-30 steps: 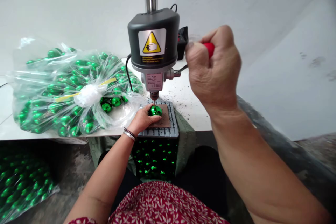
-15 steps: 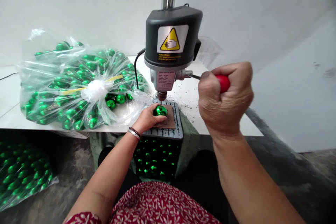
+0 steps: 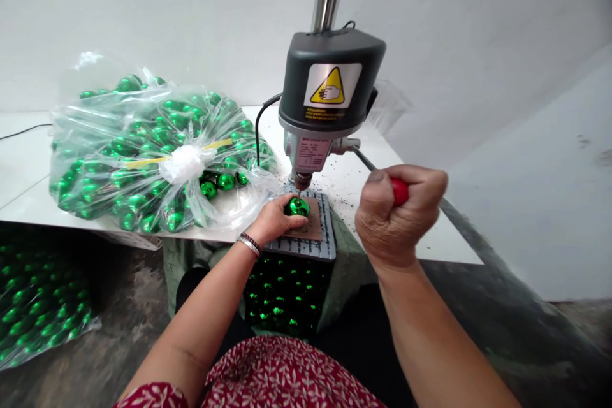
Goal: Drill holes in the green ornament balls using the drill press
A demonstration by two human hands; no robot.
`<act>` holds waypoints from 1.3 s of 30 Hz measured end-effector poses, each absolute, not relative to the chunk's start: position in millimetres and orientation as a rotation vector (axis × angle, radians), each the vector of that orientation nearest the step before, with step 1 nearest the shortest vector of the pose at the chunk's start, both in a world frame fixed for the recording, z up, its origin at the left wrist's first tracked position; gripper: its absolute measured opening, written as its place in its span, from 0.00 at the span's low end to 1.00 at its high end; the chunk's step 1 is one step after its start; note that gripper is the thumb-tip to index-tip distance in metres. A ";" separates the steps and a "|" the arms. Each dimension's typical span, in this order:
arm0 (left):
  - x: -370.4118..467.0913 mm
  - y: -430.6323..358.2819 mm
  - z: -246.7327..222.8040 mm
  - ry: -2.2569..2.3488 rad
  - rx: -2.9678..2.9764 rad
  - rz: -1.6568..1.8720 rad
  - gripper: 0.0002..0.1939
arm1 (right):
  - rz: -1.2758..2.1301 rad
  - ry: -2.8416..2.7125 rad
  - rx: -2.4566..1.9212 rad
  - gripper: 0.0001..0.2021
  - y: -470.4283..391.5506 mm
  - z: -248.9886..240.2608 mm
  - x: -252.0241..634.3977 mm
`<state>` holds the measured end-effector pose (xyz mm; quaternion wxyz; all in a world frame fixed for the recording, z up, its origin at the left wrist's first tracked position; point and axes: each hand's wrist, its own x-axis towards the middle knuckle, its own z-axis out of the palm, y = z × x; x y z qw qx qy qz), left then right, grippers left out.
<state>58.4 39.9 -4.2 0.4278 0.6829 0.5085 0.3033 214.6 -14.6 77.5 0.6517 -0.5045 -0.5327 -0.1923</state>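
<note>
A shiny green bauble (image 3: 299,207) rests on a brown board (image 3: 313,224) on the grey base of a small drill press (image 3: 331,83). My left hand (image 3: 277,220) grips the bauble from the left, thumb in front and fingers behind. The drill bit (image 3: 299,193) points down at the bauble's top; whether it has gone in, I cannot tell. My right hand (image 3: 399,213) is closed in a fist around the red knob (image 3: 400,192) of the press's lever (image 3: 364,158), to the right of the drill head.
A tied clear bag (image 3: 184,162) full of green baubles lies on the white table (image 3: 382,172) at left. Dark shavings dot the tabletop. More baubles (image 3: 287,293) sit below the press, and another bag (image 3: 43,306) stands on the floor at left.
My right hand has pulled the lever down, so it slopes more steeply. My left hand still holds the bauble on the board. The whole view has shifted and tilted slightly.
</note>
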 end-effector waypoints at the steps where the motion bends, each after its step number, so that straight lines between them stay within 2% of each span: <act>1: 58.3 39.8 -4.6 1.266 1.713 0.762 0.26 | -0.440 -1.207 -1.147 0.04 -14.5 75.1 214.5; 9: 58.0 39.1 -5.5 1.322 1.723 0.746 0.32 | -0.437 -1.257 -1.079 0.04 -14.9 64.0 214.8; 15: 56.8 36.7 -9.7 1.253 1.762 0.774 0.32 | -0.341 -1.260 -1.165 0.13 7.4 131.7 222.3; 20: 31.8 12.6 -3.2 1.030 1.885 0.762 0.34 | -0.231 -1.255 -1.293 0.10 15.6 159.0 224.0; 22: 14.3 5.2 2.4 1.017 1.896 0.709 0.31 | -0.232 -1.254 -1.281 0.10 14.8 157.7 222.9; 24: -4.8 7.5 8.6 1.095 1.895 0.719 0.23 | -0.232 -1.242 -1.271 0.09 13.9 156.2 221.6; 26: -24.1 21.8 14.1 1.329 1.932 0.811 0.15 | -0.210 -1.212 -1.289 0.07 13.4 156.8 220.4; 28: -42.3 44.2 18.0 1.718 2.016 0.911 0.13 | -0.183 -1.181 -1.319 0.06 13.2 158.5 219.5; 29: -50.4 56.1 19.0 1.901 2.056 0.881 0.15 | -0.173 -1.174 -1.327 0.06 13.2 159.2 219.3; 31: -63.3 77.0 19.0 2.211 2.080 0.567 0.19 | -0.167 -1.184 -1.318 0.06 13.2 159.7 219.3; 34: -73.2 94.0 15.2 2.412 2.033 0.116 0.21 | -0.184 -1.231 -1.274 0.07 13.1 158.7 219.9; 37: -75.0 94.4 12.6 2.420 2.037 -0.010 0.21 | -0.176 -1.229 -1.297 0.08 12.8 158.2 220.1; 39: -73.6 87.5 14.8 2.269 2.064 0.077 0.23 | -0.155 -1.214 -1.317 0.08 12.6 158.7 220.0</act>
